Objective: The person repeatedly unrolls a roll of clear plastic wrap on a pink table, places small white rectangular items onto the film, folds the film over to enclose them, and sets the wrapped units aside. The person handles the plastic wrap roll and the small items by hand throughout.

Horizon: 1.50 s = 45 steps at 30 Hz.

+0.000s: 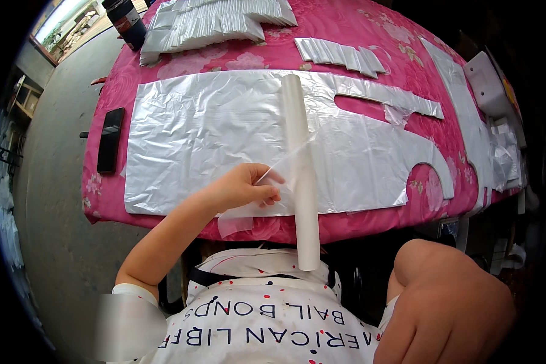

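My left hand [258, 185] is closed on a sheet of clear plastic film [235, 223], pinched between thumb and fingers. That film slants up to a long whitish roll [307, 212], which lies across a flat stack of silvery-white plastic vest bags [194, 133]. The roll's near end juts past the table edge, over my lap. My right hand [449, 303] is raised close to the camera at the lower right, away from the table. Its back and bent wrist show, but the fingertips run out of the picture, so what it holds, if anything, is hidden.
A pink flowered cloth covers the table [242, 60]. A black phone [110, 139] lies left of the bags, and a dark jar [125, 24] stands at the far left. Folded bags [218, 27] are heaped at the back, with smaller bundles [340, 56] nearby. A white box [488, 82] stands at right.
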Each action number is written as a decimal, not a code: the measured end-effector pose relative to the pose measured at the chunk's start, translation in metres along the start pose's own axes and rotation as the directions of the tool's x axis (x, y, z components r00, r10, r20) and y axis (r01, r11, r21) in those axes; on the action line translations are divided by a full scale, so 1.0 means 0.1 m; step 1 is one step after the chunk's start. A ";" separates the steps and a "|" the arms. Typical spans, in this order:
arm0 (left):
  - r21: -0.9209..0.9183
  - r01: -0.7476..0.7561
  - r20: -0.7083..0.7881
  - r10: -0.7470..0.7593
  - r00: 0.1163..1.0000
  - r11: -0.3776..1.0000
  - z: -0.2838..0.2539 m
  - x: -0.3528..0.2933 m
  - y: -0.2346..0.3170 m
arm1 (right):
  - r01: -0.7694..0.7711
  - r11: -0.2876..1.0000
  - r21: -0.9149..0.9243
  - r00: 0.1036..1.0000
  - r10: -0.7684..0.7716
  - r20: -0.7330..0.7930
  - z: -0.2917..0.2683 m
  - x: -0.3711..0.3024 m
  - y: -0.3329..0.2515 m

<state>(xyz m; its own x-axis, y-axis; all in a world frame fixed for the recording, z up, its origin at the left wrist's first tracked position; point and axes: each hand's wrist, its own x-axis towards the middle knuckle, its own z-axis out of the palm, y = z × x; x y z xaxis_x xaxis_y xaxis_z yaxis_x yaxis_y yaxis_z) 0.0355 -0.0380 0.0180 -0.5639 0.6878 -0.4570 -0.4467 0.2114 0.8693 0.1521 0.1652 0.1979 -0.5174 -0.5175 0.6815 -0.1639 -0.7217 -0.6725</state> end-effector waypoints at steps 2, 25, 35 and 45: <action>-0.019 0.008 -0.002 -0.008 1.000 1.000 0.01 -0.01 0.00 | 0.012 1.000 -0.010 1.000 -0.012 0.005 -0.03 -0.01 0.00; -0.016 0.024 0.005 -0.024 1.000 1.000 -0.05 0.04 -0.06 | -0.050 0.986 -0.160 0.983 0.020 -0.182 -0.31 -0.07 0.04; 0.034 0.050 -0.150 -0.044 0.988 0.998 -0.33 -0.18 0.04 | -0.816 -0.010 -0.578 0.531 0.381 -0.757 -0.43 -0.67 0.48; 0.035 0.098 -0.515 -0.066 0.855 0.995 -1.32 -1.00 -0.14 | -0.954 -0.131 -0.268 0.178 0.470 -0.864 -0.35 -1.14 1.02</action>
<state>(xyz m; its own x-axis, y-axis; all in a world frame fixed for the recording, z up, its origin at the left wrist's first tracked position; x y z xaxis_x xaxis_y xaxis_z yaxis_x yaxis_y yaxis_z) 0.0065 -0.2017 0.0272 -0.8101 0.2162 -0.5449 -0.4754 0.3015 0.8265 0.1654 0.1672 0.0415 -0.8953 -0.0343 -0.4442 0.2900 0.7120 -0.6395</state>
